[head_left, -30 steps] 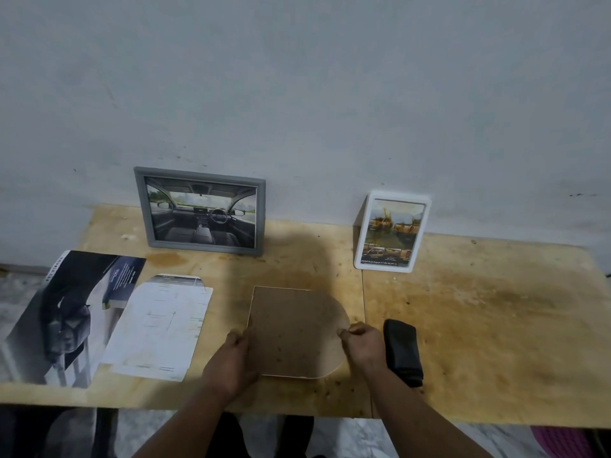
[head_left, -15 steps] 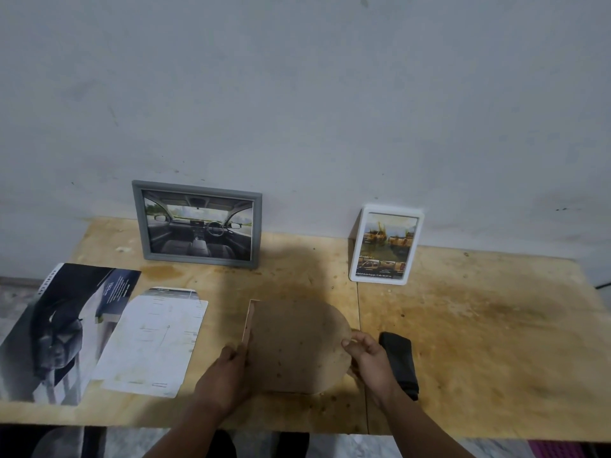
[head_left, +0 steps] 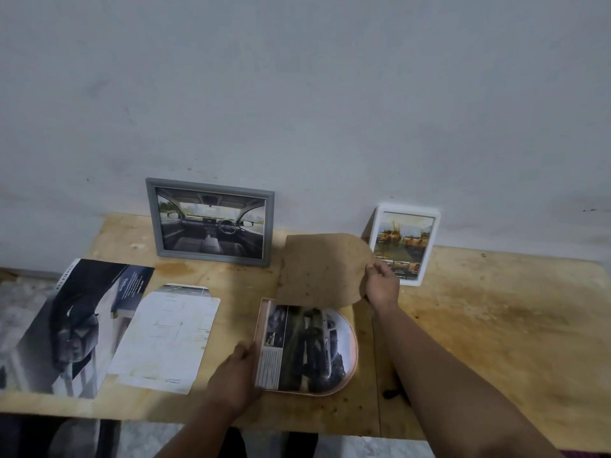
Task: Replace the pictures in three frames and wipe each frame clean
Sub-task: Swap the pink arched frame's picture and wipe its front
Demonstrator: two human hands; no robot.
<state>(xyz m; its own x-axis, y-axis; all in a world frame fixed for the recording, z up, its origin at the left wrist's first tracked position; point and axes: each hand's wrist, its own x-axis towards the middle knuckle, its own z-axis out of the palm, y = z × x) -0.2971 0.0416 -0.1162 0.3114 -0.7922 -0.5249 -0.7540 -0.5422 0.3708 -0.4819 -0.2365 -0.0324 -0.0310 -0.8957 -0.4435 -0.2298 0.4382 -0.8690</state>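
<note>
Right hand (head_left: 381, 285): pinches the curved edge of the brown backing board (head_left: 322, 269), lifted and tilted above the frame.
Left hand (head_left: 238, 371): fingers curled on the straight left edge of the arched frame (head_left: 353, 355) (flat on the table (head_left: 496, 325), car picture (head_left: 307, 348) exposed).
Backdrop: grey frame (head_left: 210, 221), white frame (head_left: 404, 243), both upright at the wall.

The right hand (head_left: 381, 285) holds a brown arch-shaped fibreboard backing (head_left: 322, 269) lifted off a pink-rimmed arched frame (head_left: 353, 353) — car picture (head_left: 305, 348) exposed — while the left hand (head_left: 236, 375) grips its straight edge.
</note>
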